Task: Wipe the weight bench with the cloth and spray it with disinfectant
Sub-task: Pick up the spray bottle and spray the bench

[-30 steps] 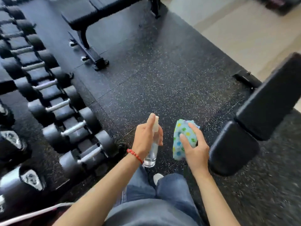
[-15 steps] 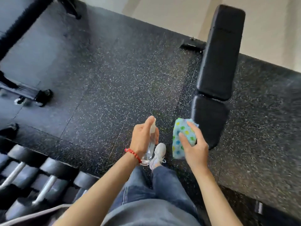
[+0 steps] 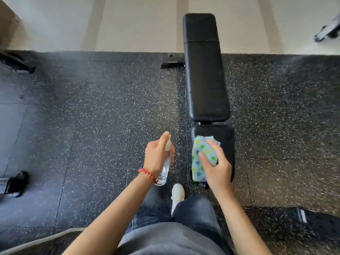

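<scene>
From the head view, my left hand (image 3: 156,157) grips the light, slick spray bottle (image 3: 165,165) round its body, off the weight bench's (image 3: 206,85) near-left edge. My right hand (image 3: 216,165) pinches the soft, limp cloth (image 3: 199,159) above the near end. The bench's long padded top beyond lies open for strokes, though its side edges are close.

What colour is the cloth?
Light blue cloth with green, yellow and blue spots; head view.

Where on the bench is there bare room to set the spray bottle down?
The long back pad beyond the hinge gap is bare. The near seat pad is crowded: the right hand holds the cloth over it.
</scene>
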Motion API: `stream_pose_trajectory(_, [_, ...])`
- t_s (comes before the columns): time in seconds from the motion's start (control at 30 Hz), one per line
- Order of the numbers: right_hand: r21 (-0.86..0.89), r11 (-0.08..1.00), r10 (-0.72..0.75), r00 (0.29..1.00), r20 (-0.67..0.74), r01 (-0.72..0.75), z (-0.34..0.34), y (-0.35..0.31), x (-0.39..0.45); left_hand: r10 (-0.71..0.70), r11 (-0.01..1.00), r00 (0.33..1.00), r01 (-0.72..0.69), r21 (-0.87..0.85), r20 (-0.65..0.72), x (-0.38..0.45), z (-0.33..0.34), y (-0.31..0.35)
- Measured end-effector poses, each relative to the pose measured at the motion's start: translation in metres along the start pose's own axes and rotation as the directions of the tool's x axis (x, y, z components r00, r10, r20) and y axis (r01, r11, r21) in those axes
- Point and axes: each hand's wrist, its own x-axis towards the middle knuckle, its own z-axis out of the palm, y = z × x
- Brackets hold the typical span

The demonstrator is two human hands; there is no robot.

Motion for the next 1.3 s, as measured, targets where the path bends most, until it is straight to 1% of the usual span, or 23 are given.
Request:
stream_pose_trajectory(0.07, [0.006, 0.999, 0.045, 0.996, -0.073, -0.045, 0.006, -0.002, 0.010, 0.011, 0.999, 0.998, -0.014, 0.048, 0.062, 0.025, 0.004, 0.008])
stream_pose_trajectory(0.17, [0.021, 0.995, 0.104, 0.975, -0.195, -0.102, 0.016, -0.005, 0.022, 0.006, 0.987, 0.982, -0.036, 0.155, 0.189, 0.064, 0.010, 0.021])
stream_pose_trajectory(0.27, [0.089, 0.978, 0.209, 0.913, -0.349, -0.190, 0.028, -0.012, 0.027, -0.025, 0.967, 0.940, -0.064, 0.249, 0.341, 0.099, 0.015, 0.039])
stream_pose_trajectory(0.4, [0.208, 0.938, 0.345, 0.784, -0.515, -0.276, 0.048, -0.021, 0.023, -0.059, 0.936, 0.859, -0.129, 0.328, 0.508, 0.129, 0.023, 0.056])
stream_pose_trajectory(0.53, [0.294, 0.895, 0.445, 0.659, -0.606, -0.335, 0.058, -0.030, 0.006, -0.145, 0.905, 0.762, -0.156, 0.396, 0.631, 0.139, 0.040, 0.058])
stream_pose_trajectory(0.63, [0.352, 0.869, 0.494, 0.562, -0.664, -0.347, 0.060, -0.031, -0.015, -0.230, 0.885, 0.689, -0.146, 0.443, 0.687, 0.128, 0.057, 0.049])
stream_pose_trajectory(0.7, [0.386, 0.855, 0.515, 0.480, -0.710, -0.346, 0.059, -0.029, -0.028, -0.276, 0.863, 0.648, -0.158, 0.480, 0.709, 0.118, 0.068, 0.042])
stream_pose_trajectory(0.77, [0.418, 0.840, 0.535, 0.403, -0.743, -0.345, 0.056, -0.027, -0.041, -0.298, 0.841, 0.617, -0.191, 0.506, 0.729, 0.107, 0.078, 0.034])
stream_pose_trajectory(0.83, [0.435, 0.831, 0.546, 0.356, -0.758, -0.348, 0.053, -0.024, -0.054, -0.301, 0.831, 0.595, -0.221, 0.511, 0.745, 0.096, 0.085, 0.027])
stream_pose_trajectory(0.93, [0.458, 0.813, 0.569, 0.323, -0.756, -0.359, 0.049, -0.017, -0.070, -0.312, 0.815, 0.589, -0.237, 0.529, 0.745, 0.081, 0.091, 0.017])
stream_pose_trajectory(1.03, [0.468, 0.806, 0.574, 0.288, -0.767, -0.362, 0.045, -0.011, -0.082, -0.327, 0.797, 0.607, -0.234, 0.556, 0.724, 0.073, 0.093, 0.007])
stream_pose_trajectory(1.1, [0.481, 0.800, 0.582, 0.270, -0.767, -0.358, 0.041, -0.009, -0.086, -0.329, 0.803, 0.615, -0.217, 0.555, 0.717, 0.070, 0.092, 0.002])
stream_pose_trajectory(1.17, [0.492, 0.795, 0.591, 0.272, -0.759, -0.355, 0.039, -0.006, -0.089, -0.319, 0.809, 0.627, -0.210, 0.549, 0.711, 0.069, 0.091, 0.001])
stream_pose_trajectory(1.3, [0.497, 0.798, 0.595, 0.318, -0.738, -0.341, 0.034, -0.003, -0.087, -0.286, 0.820, 0.664, -0.204, 0.535, 0.691, 0.069, 0.089, 0.003])
